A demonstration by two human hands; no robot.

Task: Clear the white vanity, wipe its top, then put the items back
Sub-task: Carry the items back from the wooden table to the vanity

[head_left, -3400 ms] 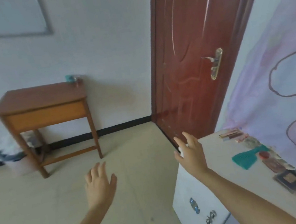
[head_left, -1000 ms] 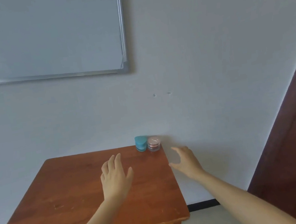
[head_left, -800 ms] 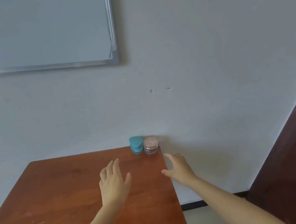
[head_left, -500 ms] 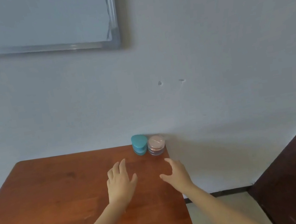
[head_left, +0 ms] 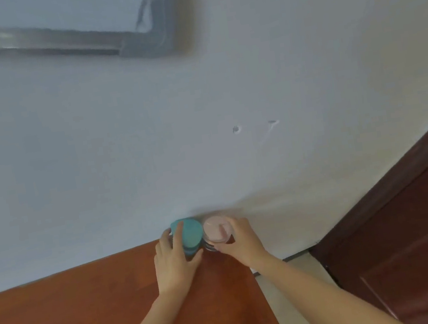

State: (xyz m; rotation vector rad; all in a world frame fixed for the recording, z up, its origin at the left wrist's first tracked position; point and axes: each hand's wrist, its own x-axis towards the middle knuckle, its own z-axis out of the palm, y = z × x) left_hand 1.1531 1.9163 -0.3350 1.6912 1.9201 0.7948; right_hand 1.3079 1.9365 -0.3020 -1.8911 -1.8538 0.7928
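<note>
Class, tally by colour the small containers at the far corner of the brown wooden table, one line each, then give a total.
Teal container: 1, gripped by the left hand
Pink-lidded jar: 1, gripped by the right hand
Total: 2, side by side at the wooden table's far corner

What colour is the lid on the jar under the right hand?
Pale pink, on a clear jar; head view, slightly blurred, beside the teal container.

A teal teardrop-shaped case (head_left: 189, 235) and a pink-lidded clear jar (head_left: 216, 232) stand upright, side by side at the wall.
</note>
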